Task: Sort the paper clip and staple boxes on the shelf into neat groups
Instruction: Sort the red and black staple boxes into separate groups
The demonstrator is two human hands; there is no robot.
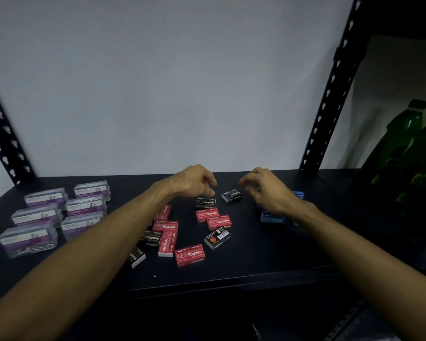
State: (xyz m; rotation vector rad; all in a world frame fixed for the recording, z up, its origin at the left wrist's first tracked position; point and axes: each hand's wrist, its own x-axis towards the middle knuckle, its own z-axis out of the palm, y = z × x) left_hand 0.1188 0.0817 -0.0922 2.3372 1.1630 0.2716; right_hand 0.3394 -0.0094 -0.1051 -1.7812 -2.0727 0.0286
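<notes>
1. Both forearms reach in from the near edge over the dark shelf (pixel 268 254).
2. Left hand (pixel 194 179) hovers above a black staple box (pixel 205 203), fingers loosely curled, holding nothing.
3. Right hand (pixel 268 188) hovers over the blue staple boxes (pixel 272 216), fingers relaxed and slightly spread, empty.
4. Another black staple box (pixel 231 195) lies between the hands.
5. Red staple boxes (pixel 190 254) lie scattered mid-shelf.
6. Clear paper clip boxes (pixel 57 217) stand grouped at left.
</notes>
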